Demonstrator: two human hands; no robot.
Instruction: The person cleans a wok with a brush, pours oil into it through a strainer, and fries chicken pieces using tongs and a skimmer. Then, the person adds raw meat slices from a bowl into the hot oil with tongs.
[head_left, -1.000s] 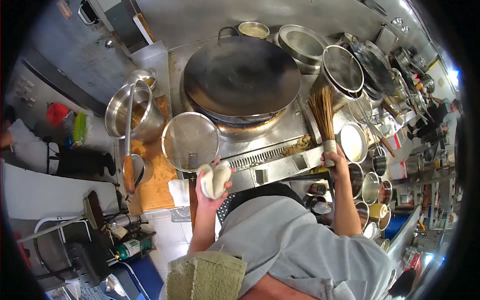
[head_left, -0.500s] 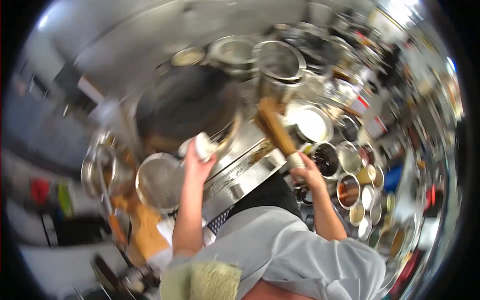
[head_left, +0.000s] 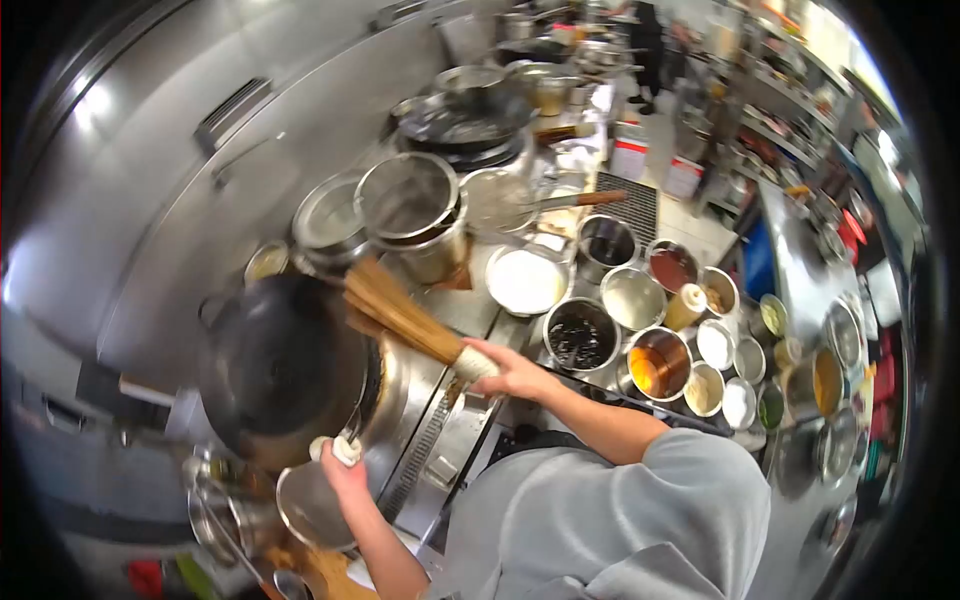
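A folded white cloth (head_left: 345, 450) is in my left hand (head_left: 342, 474), at the near edge of a large dark wok (head_left: 285, 365). A thin wok handle or rim seems to meet the cloth. My right hand (head_left: 510, 374) is wrapped round the pale bound grip of a bamboo brush (head_left: 405, 312). The brush's bristles point up and left, between the wok and a deep pot (head_left: 433, 255) with a strainer (head_left: 407, 196) on top. Below the wok, beside my left hand, lies a round mesh strainer (head_left: 312, 508).
Several metal containers of sauces and seasonings, one with dark sauce (head_left: 580, 336), stand to the right. A wood-handled skimmer (head_left: 500, 200) lies behind them. Stacked woks (head_left: 465, 125) are at the back. A person in dark clothes (head_left: 646, 50) stands far off.
The view has swung right, bringing the sauce containers towards the middle. My left hand with the cloth has moved to the wok's edge. The brush has tilted further left in my right hand.
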